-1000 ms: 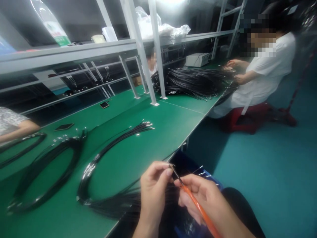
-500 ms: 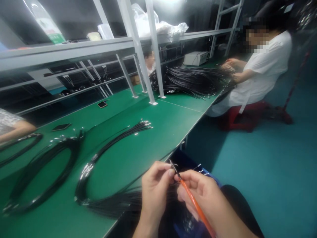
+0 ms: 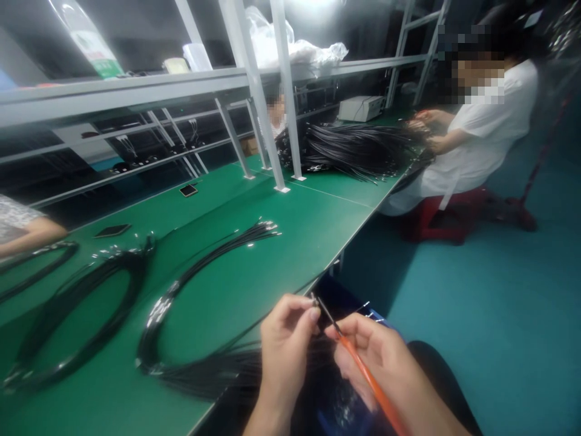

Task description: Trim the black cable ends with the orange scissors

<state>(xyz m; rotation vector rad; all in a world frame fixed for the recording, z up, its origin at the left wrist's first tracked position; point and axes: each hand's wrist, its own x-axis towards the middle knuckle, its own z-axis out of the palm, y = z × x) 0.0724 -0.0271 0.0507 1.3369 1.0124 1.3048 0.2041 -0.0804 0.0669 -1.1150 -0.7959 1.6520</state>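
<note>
A: What are the nearest hands holding?

B: The right hand (image 3: 374, 351) has its fingers clamped on an orange-handled tool (image 3: 368, 376). The left hand (image 3: 285, 339) pinches a small cable end (image 3: 314, 299) between thumb and forefinger, at its fingertips; the piece is too blurred to make out in detail.

A: What has just changed?

B: The tool's dark tip. Half a second ago it seemed to lie against the cable end; now it stands just to the right of it, and the right hand has drawn slightly away too. The left hand's pinch has hardly shifted.

A: Meaning what for the work?

B: I'd judge it a break in contact, with both things firmly gripped. Whether the cable end is altered, I can't tell.

A: And beyond the hands?

B: A blue bin (image 3: 345, 301) sits below them, beside the green table (image 3: 254, 284). On that lie a curved cable bundle (image 3: 152, 339) and, further left, a coiled bundle (image 3: 127, 318), both unchanged. Farthest, a co-worker in white (image 3: 494, 133) sits at a large pile of black cables (image 3: 358, 148).
</note>
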